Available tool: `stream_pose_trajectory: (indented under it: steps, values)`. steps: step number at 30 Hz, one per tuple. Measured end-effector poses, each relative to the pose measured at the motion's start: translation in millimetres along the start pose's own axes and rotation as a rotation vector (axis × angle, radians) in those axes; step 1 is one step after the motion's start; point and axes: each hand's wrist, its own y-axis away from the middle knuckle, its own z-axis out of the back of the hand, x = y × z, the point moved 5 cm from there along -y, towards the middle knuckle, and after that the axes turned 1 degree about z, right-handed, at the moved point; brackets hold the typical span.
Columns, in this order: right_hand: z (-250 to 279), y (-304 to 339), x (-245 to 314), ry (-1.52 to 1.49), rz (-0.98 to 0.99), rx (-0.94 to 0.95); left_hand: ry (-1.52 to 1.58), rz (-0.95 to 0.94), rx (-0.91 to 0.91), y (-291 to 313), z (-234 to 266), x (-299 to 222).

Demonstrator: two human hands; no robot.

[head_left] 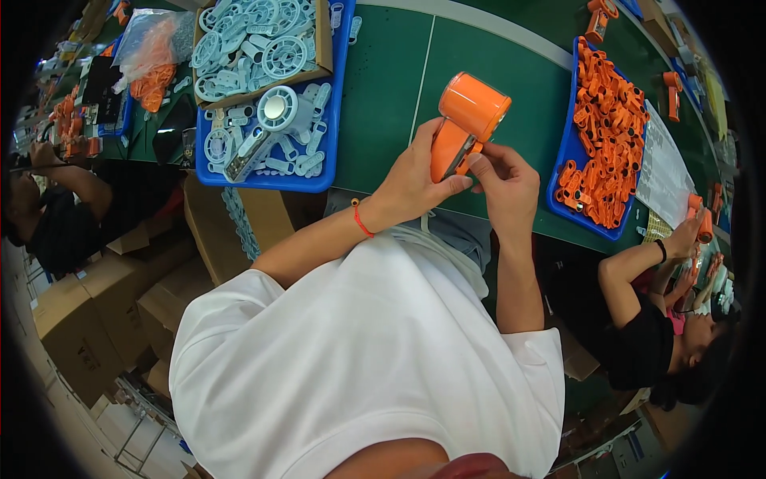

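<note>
Over the near edge of the green table, an orange handheld fan (pixel 475 105) with a drum-shaped head is held up at a tilt. My left hand (pixel 408 185) is closed around its handle, thumb along the lower end. At the handle's right side, my right hand (pixel 511 185) has thumb and fingers bent together in a pinch. Whatever small part sits between those fingertips is hidden. A dark strip shows along the side of the handle, between the two hands.
At right, a blue tray (pixel 565 164) holds many small orange parts, with a clear plastic sheet (pixel 666 160) beyond. Another blue tray (pixel 339 104) at left carries a cardboard box (pixel 325 48) of light-blue rings and a light-blue fan (pixel 279 112). Co-workers sit on both sides; cartons (pixel 96 319) stand behind left.
</note>
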Motion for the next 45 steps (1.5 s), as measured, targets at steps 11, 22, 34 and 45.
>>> stream_pose_trajectory:
  steps: [11,22,34,45]
  values:
    - [1,-7,2,0.021,0.016,0.087,-0.022,-0.030,-0.094,1,-3,0]
    - [4,-11,-1,0.084,-0.097,0.158,-0.091,0.009,-0.097,-1,4,-14]
    - [-6,-8,-27,-0.542,-0.041,0.396,0.059,0.168,0.199,-2,2,-20]
    - [-8,-7,-28,-0.277,0.049,0.260,0.056,0.215,0.180,-6,5,-19]
